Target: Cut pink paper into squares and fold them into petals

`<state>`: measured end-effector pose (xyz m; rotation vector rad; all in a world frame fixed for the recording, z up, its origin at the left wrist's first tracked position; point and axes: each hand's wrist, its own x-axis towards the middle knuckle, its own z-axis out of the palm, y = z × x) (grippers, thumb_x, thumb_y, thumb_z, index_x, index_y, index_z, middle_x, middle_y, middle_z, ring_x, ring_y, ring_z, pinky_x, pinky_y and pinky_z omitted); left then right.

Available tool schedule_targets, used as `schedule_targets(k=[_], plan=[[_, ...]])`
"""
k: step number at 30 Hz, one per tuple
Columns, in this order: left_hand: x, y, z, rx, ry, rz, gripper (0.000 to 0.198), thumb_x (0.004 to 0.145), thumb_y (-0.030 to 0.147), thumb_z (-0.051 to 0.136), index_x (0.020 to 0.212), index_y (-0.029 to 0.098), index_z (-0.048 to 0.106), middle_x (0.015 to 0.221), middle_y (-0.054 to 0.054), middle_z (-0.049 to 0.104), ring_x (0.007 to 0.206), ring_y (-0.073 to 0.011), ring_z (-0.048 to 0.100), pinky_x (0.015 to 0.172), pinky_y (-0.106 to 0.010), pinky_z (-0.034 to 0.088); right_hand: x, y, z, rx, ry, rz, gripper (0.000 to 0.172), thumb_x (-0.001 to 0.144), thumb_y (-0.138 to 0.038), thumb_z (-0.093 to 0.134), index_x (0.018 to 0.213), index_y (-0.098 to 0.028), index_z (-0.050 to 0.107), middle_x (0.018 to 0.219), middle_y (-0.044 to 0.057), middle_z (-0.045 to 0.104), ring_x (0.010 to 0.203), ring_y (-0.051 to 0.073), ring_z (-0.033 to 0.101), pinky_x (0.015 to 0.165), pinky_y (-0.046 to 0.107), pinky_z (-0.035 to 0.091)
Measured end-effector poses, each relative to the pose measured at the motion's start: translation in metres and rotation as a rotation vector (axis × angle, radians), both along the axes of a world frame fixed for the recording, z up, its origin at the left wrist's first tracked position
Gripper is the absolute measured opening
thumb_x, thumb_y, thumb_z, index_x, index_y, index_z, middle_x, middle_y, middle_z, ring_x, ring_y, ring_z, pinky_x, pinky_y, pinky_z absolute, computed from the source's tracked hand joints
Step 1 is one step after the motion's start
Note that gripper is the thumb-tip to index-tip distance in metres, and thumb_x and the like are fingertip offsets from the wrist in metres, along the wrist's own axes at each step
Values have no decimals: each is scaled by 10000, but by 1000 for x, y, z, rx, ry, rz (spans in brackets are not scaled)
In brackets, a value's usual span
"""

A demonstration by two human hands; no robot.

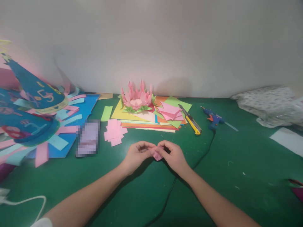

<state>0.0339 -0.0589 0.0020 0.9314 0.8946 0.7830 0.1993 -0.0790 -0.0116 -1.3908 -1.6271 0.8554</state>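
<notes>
My left hand and my right hand meet over the green table, fingers curled and pinched together on a small folded pink paper piece held between them. Just beyond my left hand lies a loose pile of pink paper slips. Farther back a pink paper lotus flower with green leaves sits on a stack of coloured paper sheets. Folded pink squares rest on the right part of that stack.
A yellow utility knife and a blue glue gun lie right of the stack; its black cord runs between my forearms. Blue decorated paper cones fill the left. A blurred rectangular object, a green strip, wrapped bundles.
</notes>
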Motion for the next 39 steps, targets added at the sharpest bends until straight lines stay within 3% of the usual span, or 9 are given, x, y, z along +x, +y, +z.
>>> schedule_targets(k=[6,10,13,21,30,35,39], plan=[[1,2,2,11,-16,116,360,595,283,797,835,133,574,603,49,577,550,-53,546,588,-181,445,2,1,4,-26,141,21,305,876,-413,484,749,-169,615,679,10,611,623,134,554,568,230,444],[0,4,1,19,-22,194,414,593,283,797,883,144,536,622,51,582,570,-58,555,611,-189,453,2,1,6,-42,186,50,273,856,-416,519,879,-170,636,778,23,644,694,148,584,633,246,472],[-1,4,1,19,-25,225,422,573,268,809,863,145,529,617,49,590,575,-64,566,618,-194,458,0,0,6,-66,143,53,237,799,-394,609,880,-173,641,739,12,637,662,142,575,603,241,464],[0,3,4,69,7,137,372,608,277,792,852,150,542,629,39,596,625,-88,591,655,-213,462,2,1,6,-66,209,67,195,822,-345,576,784,-159,622,676,21,635,620,139,576,587,252,476],[0,0,-4,127,80,-55,307,690,397,713,762,136,568,739,-16,634,708,-128,598,719,-267,468,0,-3,10,14,52,61,155,813,-298,572,764,-160,623,693,26,629,640,146,564,583,250,463],[0,1,-1,92,113,-30,334,668,426,719,716,140,556,690,-9,641,669,-125,604,697,-261,467,-1,-2,6,-24,106,58,162,814,-317,579,751,-170,605,685,19,619,636,145,566,581,250,464],[1,1,3,28,102,24,364,652,446,724,690,146,522,644,23,607,621,-97,580,677,-244,466,-1,-1,0,-27,266,-4,174,785,-306,618,874,-205,508,694,-22,570,623,129,566,581,235,469]])
